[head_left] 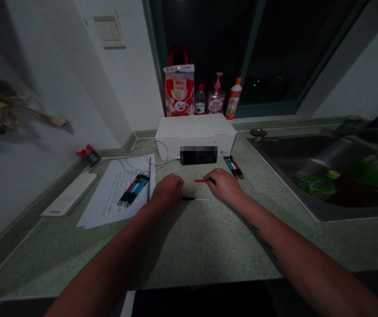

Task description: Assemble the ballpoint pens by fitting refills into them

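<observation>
On the speckled green counter, left hand and right hand rest just apart, palms down. Right fingers lie over the dark end of a red pen barrel, touching it; can't tell if it's actually gripped. Left fingers are loosely curled, with nothing visible in them (tips mostly hidden from this angle, so can't confirm fully empty). A thin black-and-white refill lies flat between and just below both hands, touching neither. Left of the left hand, a bundle of pens lies on printed paper. Right of the right hand, a smaller pen group sits on the counter. Behind the hands: white box, with a black block against its front and a white cable looping beside it. Sill behind the box holds a printed bag, a small bottle, a pump bottle and an orange-capped bottle. Steel sink sits at right, with green items in it.
</observation>
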The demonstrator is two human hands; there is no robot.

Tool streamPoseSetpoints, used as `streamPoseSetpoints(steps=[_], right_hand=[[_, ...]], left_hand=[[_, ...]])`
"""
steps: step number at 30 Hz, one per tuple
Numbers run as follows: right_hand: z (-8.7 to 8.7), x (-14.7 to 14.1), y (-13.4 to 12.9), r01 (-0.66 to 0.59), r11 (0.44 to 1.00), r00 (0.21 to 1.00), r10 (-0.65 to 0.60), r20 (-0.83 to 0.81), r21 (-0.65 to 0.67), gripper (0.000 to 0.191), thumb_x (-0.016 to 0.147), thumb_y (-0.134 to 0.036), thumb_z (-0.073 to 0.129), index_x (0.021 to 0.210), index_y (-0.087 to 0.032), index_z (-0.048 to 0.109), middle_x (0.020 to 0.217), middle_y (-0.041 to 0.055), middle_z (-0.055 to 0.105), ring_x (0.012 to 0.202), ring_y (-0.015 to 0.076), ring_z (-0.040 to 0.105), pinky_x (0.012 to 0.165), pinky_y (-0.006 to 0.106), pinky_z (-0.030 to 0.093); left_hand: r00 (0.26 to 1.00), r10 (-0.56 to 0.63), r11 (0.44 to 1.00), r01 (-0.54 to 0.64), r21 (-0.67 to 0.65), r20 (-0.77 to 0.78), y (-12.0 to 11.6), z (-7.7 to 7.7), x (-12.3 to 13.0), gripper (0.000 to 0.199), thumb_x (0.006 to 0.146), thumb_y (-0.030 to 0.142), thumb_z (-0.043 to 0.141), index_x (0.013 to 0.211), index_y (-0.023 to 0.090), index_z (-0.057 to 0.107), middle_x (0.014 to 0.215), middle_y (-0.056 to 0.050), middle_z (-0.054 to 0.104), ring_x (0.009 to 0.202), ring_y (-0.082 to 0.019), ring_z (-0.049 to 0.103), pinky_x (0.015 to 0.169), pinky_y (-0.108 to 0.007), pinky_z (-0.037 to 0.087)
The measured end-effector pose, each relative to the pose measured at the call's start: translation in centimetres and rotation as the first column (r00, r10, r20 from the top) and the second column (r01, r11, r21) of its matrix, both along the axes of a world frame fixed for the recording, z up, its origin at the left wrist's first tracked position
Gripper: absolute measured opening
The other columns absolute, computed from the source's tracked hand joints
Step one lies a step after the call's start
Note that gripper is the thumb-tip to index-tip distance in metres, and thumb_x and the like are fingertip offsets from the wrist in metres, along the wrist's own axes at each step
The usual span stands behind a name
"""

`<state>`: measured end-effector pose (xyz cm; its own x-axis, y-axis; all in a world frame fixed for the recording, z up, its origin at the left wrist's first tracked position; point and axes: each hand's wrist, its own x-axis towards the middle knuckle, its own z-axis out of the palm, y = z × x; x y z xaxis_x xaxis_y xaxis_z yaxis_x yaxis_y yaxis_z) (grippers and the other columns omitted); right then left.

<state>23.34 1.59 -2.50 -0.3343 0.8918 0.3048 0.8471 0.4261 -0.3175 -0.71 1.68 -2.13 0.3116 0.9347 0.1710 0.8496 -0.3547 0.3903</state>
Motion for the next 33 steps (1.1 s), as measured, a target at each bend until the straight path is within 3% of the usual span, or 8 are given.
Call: streamPoseSetpoints(steps=[7,13,18,20,27,33], right_hand=[[0.3,-0.8,-0.1,-0.026,0.999,1.0,0.026,0.005,-0.018,0.02,0.092,-0.013,0.062,0.101,-0.021,0.077,0.1,0.0085,0.073,0.1,0.0251,0.064,0.09,0.037,0.049],[0.4,-0.8,-0.4,-0.034,0.999,0.998,0.035,-0.042,0.025,0.019,0.093,-0.018,0.063,0.108,-0.019,0.075,0.104,0.0095,0.072,0.104,0.0259,0.063,0.092,0.038,0.048],[1.1,-0.6,-0.9,-0.068,0.995,0.991,0.076,-0.109,0.07,0.017,0.098,-0.022,0.058,0.102,-0.02,0.074,0.101,0.008,0.072,0.1,0.0241,0.063,0.091,0.037,0.047],[1.4,-0.7,-1.1,-0.104,0.993,0.986,0.111,-0.128,0.064,0.017,0.099,-0.023,0.057,0.098,-0.02,0.074,0.096,0.0069,0.072,0.096,0.0227,0.063,0.087,0.036,0.046],[1.7,-1.4,-2.0,-0.327,0.944,0.944,0.325,-0.065,-0.032,0.012,0.096,-0.028,0.064,0.099,-0.02,0.073,0.09,0.0057,0.072,0.089,0.0207,0.062,0.079,0.033,0.045],[1.5,-0.9,-1.5,-0.284,0.958,0.959,0.283,-0.025,-0.032,0.015,0.096,-0.02,0.062,0.106,-0.022,0.074,0.097,0.0068,0.074,0.095,0.0225,0.062,0.084,0.035,0.046]], left_hand=[[0.999,-0.043,0.999,0.043,0.017,-0.01,0.0,-0.4,2.3,0.018,0.094,0.018,0.055,0.092,0.02,0.073,0.097,-0.008,0.069,0.097,-0.023,0.062,0.088,-0.035,0.047],[0.996,-0.061,0.995,0.056,0.078,0.069,-0.7,0.5,1.4,0.013,0.09,0.021,0.064,0.1,0.02,0.071,0.097,-0.007,0.068,0.095,-0.023,0.062,0.085,-0.034,0.048],[0.936,-0.351,0.936,0.351,-0.019,-0.009,-2.2,2.2,0.8,0.016,0.082,0.03,0.074,0.093,0.019,0.073,0.094,-0.007,0.069,0.089,-0.023,0.063,0.079,-0.033,0.048],[0.922,-0.383,0.924,0.381,-0.043,-0.061,-2.5,2.5,1.1,0.01,0.083,0.026,0.072,0.089,0.018,0.073,0.092,-0.007,0.069,0.087,-0.022,0.063,0.077,-0.032,0.048],[0.966,-0.255,0.967,0.256,0.01,-0.047,-1.9,1.9,1.4,0.014,0.089,0.022,0.063,0.096,0.02,0.076,0.092,-0.007,0.073,0.088,-0.024,0.065,0.081,-0.035,0.049],[0.965,-0.255,0.966,0.257,0.023,-0.059,-1.3,2.0,0.7,0.021,0.088,0.018,0.065,0.106,0.021,0.075,0.1,-0.008,0.075,0.097,-0.026,0.066,0.089,-0.038,0.047]])
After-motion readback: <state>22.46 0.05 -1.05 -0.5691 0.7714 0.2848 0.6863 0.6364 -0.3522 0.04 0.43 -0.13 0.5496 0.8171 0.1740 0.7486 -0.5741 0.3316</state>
